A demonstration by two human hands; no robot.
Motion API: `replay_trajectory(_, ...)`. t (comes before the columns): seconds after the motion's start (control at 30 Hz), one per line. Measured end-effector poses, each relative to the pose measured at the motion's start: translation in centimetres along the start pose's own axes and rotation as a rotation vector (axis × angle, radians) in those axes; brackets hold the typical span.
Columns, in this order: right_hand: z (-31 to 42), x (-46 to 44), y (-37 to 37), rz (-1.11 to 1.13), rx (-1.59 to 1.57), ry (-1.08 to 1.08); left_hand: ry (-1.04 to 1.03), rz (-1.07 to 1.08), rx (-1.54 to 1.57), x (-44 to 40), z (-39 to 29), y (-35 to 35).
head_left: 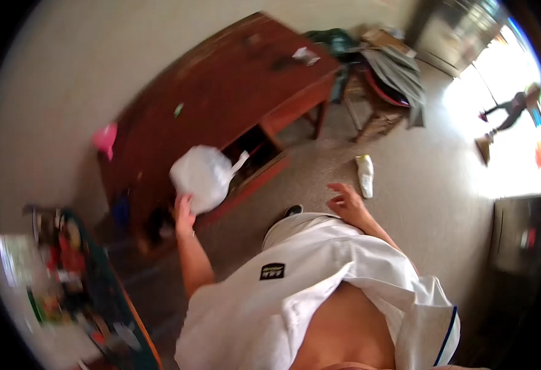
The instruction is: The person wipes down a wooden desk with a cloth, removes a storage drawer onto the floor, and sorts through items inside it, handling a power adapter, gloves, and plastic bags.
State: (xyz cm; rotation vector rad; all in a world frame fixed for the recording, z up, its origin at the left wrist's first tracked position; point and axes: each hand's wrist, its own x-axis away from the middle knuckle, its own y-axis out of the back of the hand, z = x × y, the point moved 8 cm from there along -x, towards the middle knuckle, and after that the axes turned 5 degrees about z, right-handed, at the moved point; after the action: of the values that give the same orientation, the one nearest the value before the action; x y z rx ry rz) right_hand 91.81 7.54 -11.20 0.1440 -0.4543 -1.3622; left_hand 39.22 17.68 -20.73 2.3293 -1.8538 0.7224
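Observation:
A puffy white plastic bag (201, 177) shows at the near edge of the reddish-brown table (221, 80), with a twisted end sticking out to its right. My left hand (185, 216) is at the bag's lower left side, its fingers stretched up against it; blur hides whether they press on it. Farther right, my right hand (346, 203) is over the floor with fingers apart and nothing in them. Beyond that hand, a white shoe-shaped object with a yellowish end (365, 176) lies on the floor.
A pink balloon-like object (105, 139) is at the table's left end. An open drawer space (252, 154) faces me. Behind stands a chair draped with grey cloth (397, 74). A cluttered green-edged surface (73, 271) is at lower left. Near the bright doorway, a person (517, 108) is visible.

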Motion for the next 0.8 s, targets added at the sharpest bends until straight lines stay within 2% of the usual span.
replay_trajectory(0.03, -0.5, 0.0, -0.3, 0.024, -0.021, -0.064, 0.022, -0.054, 0.012, -0.1, -0.1, -0.5)
replay_trajectory(0.1, 0.6, -0.1, -0.7, 0.040, 0.026, -0.055, 0.067, -0.010, 0.013, 0.2, -0.9, -1.9)
replay_trajectory(0.3, 1.6, -1.4, 0.1, 0.102, 0.084, -0.071, 0.270, 0.379, 0.021, 2.1, -3.3, -4.0)
replay_trajectory(0.33, 1.5, -1.5, -0.1, 0.113, 0.104, -0.067, 0.273, 0.357, -0.052, 2.7, -3.6, -3.6)
replay_trajectory(0.43, 1.4, -1.9, -0.5, 0.146, 0.141, -0.065, 0.340, 0.424, -0.172, 2.6, -2.7, -2.5)
replay_trajectory(0.53, 1.5, -2.0, -0.5, 0.170, 0.156, -0.081, 0.440, 0.385, -0.165, 2.7, -2.0, -3.5)
replay_trajectory(0.67, 2.0, -2.3, -0.7, 0.184, 0.199, -0.050, 0.490, 0.602, -0.135, 0.4, 0.4, -7.7)
replay_trajectory(0.77, 2.8, -2.6, -0.9, 0.203, 0.228, -0.036, 0.348, 0.423, -0.270, -3.6, 1.7, -9.4)
replay_trajectory(0.8, 3.0, -2.6, -1.0, 0.209, 0.239, -0.034, 0.321, 0.426, -0.221, -4.3, 1.8, -10.6)
